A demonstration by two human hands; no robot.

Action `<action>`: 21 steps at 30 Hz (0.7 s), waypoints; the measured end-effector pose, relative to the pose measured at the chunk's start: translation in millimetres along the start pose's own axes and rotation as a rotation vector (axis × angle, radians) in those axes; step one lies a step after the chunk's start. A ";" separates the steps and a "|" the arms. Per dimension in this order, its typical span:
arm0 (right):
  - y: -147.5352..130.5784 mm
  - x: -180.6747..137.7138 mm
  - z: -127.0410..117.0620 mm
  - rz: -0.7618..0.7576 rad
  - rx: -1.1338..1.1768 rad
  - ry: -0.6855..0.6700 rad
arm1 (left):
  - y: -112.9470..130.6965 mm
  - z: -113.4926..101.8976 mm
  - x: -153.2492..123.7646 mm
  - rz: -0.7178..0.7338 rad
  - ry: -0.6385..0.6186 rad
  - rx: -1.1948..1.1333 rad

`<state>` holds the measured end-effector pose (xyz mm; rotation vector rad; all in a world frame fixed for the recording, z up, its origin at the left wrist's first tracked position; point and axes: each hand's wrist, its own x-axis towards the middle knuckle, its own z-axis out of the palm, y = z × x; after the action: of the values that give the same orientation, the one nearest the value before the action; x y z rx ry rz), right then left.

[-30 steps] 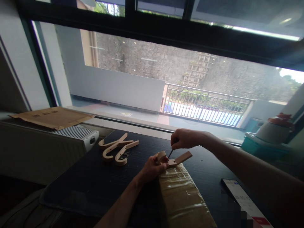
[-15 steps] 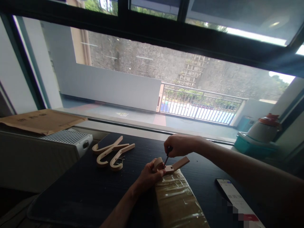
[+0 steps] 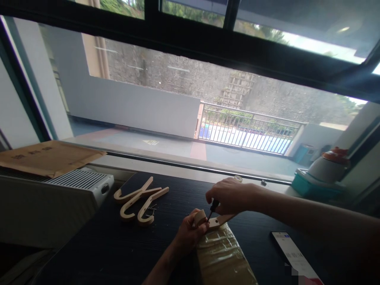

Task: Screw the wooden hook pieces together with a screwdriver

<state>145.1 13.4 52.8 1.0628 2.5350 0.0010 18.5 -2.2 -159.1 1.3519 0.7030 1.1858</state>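
My left hand is closed around the curved end of a wooden hook, pressing it against the end of a tape-wrapped cardboard box. In my right hand is a screwdriver with a dark handle, its shaft slanting down to the hook beside my left fingertips. A hole shows in the hook's straight part, and my right hand and wrist partly cover its far end. Whether a screw sits under the tip is hidden. More wooden hooks lie on the dark table to the left, with several small screws among them.
A phone lies on the dark table at the right. Along the window sill are a roll of tape and a teal box under a white-and-orange container. A brown envelope rests on the radiator at left.
My right hand has turned and lowered around the screwdriver, exposing more of its handle and covering the hook's far end. My left hand keeps its hold. The camera view has shifted slightly.
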 end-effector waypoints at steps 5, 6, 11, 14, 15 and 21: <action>-7.3 -2.0 -5.7 -0.110 -0.178 -0.030 | 0.7 0.1 -0.4 0.001 0.008 0.020; -7.8 -1.1 -5.3 -0.108 -0.175 -0.034 | 0.5 0.3 -0.3 -0.004 0.010 0.013; -7.0 1.8 -4.9 0.035 -0.082 -0.065 | 1.6 1.2 0.5 -0.037 -0.002 -0.045; -6.2 0.3 -7.5 0.036 -0.076 -0.077 | 3.1 1.2 0.0 -0.025 -0.001 -0.015; -6.1 -0.3 -8.1 0.002 -0.088 -0.073 | 3.4 1.1 -0.2 -0.017 0.002 0.000; -8.0 0.3 -7.4 -0.116 -0.234 -0.064 | 4.8 0.9 -1.2 -0.027 0.003 0.011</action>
<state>136.8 9.0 58.3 0.8114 2.4626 0.2232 17.8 -4.4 -154.6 1.3460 0.7289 1.1641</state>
